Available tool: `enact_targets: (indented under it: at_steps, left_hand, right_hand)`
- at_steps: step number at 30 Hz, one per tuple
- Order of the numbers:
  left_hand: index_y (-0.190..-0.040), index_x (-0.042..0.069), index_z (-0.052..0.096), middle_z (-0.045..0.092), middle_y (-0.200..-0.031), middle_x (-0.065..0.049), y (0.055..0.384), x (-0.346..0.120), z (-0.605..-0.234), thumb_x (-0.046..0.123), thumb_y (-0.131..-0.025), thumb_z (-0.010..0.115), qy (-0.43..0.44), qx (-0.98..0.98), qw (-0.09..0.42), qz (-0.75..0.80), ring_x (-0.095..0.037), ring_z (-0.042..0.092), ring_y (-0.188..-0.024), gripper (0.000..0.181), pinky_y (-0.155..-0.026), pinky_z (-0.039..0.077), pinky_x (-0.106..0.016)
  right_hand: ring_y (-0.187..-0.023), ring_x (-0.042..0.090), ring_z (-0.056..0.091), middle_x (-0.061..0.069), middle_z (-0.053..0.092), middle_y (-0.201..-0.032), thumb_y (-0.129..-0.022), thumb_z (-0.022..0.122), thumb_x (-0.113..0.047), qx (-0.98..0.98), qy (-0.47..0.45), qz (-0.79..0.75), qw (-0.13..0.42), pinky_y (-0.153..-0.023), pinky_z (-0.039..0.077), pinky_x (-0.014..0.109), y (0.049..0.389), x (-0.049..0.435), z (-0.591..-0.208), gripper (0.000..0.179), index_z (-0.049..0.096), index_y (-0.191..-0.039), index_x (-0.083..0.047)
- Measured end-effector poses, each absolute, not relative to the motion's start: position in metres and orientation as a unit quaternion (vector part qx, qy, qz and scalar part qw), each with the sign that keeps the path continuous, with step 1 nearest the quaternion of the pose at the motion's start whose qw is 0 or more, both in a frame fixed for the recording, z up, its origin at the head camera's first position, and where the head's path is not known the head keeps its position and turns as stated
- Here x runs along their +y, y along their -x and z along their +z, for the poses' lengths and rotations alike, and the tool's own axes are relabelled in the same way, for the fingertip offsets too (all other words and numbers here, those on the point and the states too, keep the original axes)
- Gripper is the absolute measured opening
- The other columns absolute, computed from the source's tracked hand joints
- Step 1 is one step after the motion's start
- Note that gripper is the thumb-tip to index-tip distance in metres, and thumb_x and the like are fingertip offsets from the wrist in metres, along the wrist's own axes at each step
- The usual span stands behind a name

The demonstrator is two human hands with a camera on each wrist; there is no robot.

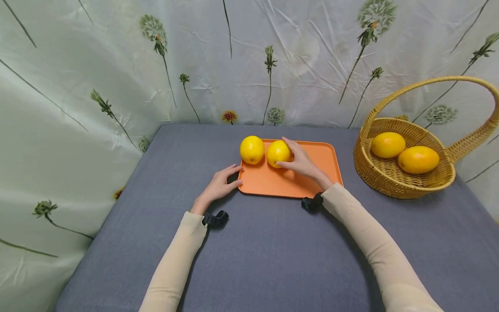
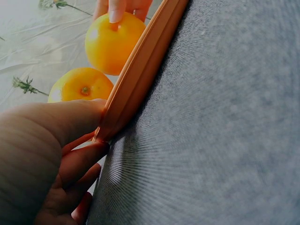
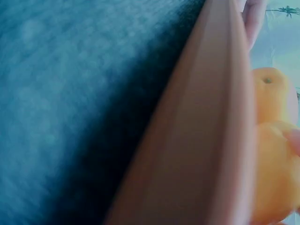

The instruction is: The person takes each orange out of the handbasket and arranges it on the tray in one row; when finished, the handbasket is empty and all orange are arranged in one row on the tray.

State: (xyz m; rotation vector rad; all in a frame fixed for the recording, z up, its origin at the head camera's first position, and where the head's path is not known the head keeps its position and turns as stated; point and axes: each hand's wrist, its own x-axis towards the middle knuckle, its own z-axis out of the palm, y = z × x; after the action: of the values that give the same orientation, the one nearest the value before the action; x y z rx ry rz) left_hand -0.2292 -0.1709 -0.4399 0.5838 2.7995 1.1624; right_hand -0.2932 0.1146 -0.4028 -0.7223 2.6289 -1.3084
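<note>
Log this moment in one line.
left hand: pinches tray rim; right hand: grips yellow fruit; second fruit: on tray; basket: two oval fruits

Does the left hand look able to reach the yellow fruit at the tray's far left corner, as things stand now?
Probably yes: the yellow fruit lies just beyond the left hand, with nothing tall between, though that hand may need to release the tray.

This is a curtained tabletop corner; the kind of room around it cannot be told. A dandelion-print curtain (image 1: pixel 245 69) hangs behind a grey-blue fabric-topped table (image 1: pixel 269 247).
</note>
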Motion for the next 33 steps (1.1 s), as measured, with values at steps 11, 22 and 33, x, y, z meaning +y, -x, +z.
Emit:
enact_targets:
  at_steps: [11, 22, 33]
  left_hand:
    - [-0.137, 0.007, 0.048, 0.043, -0.145, -0.017, 0.23, -0.171, -0.439, 0.023, -0.09, 0.061, -0.186, 0.907, 0.03, 0.377, -0.033, 0.034, -0.14, 0.051, -0.114, 0.027, -0.052]
    - [-0.137, 0.006, 0.048, 0.043, -0.145, -0.017, 0.229, -0.17, -0.438, 0.022, -0.09, 0.061, -0.187, 0.907, 0.032, 0.376, -0.033, 0.034, -0.14, 0.051, -0.115, 0.027, -0.052]
    - [-0.137, 0.006, 0.048, 0.043, -0.145, -0.018, 0.228, -0.171, -0.439, 0.021, -0.09, 0.061, -0.187, 0.905, 0.032, 0.38, -0.034, 0.034, -0.14, 0.051, -0.114, 0.027, -0.052]
  right_hand:
    - [-0.136, 0.039, 0.035, 0.019, 0.02, -0.155, -0.086, 0.067, -0.02, 0.854, 0.227, -0.455, 0.108, -0.109, 0.038, 0.05, 0.296, 0.119, -0.398, 0.081, 0.019, -0.151, -0.016]
    - [-0.131, 0.044, 0.04, 0.022, 0.024, -0.151, -0.085, 0.069, -0.018, 0.854, 0.211, -0.466, 0.096, -0.107, 0.038, 0.051, 0.294, 0.111, -0.395, 0.075, 0.029, -0.148, -0.01]
    - [-0.131, 0.048, 0.037, 0.027, 0.023, -0.15, -0.086, 0.065, -0.007, 0.851, 0.196, -0.474, 0.11, -0.109, 0.036, 0.053, 0.27, 0.1, -0.364, 0.072, 0.026, -0.147, -0.001]
